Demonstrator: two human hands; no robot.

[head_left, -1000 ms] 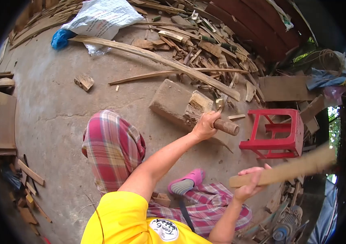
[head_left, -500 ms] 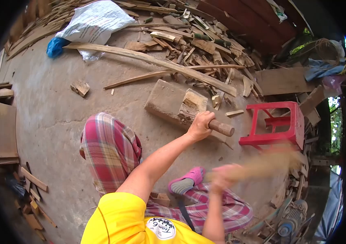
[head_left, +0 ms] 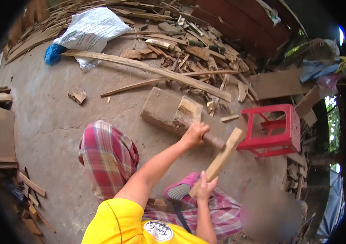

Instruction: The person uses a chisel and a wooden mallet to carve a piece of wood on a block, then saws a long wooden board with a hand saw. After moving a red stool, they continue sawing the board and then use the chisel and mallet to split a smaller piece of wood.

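My left hand (head_left: 194, 136) is closed around a wooden-handled chisel (head_left: 214, 140), whose handle sticks out toward the lower right. Its blade end, mostly hidden by my fingers, points at a rough, cut wood block (head_left: 188, 110). That block rests on a larger, dusty block (head_left: 156, 107) on the floor. In my right hand (head_left: 204, 188) is a squared wooden billet (head_left: 220, 159), gripped near its lower end and slanting up to the right. The billet's upper part overlaps the butt of the chisel handle in this view.
A red plastic stool (head_left: 272, 130) lies on its side at the right. Behind the blocks, a long plank (head_left: 148, 69) crosses a heap of wood scraps (head_left: 197, 53). A small wood chunk (head_left: 77, 95) sits on the concrete floor at the left. My pink shoe (head_left: 183, 185) is near the billet.
My right hand has swung the billet from the right, where it was blurred, leftward and up to the chisel handle. My left hand keeps its grip at the block.
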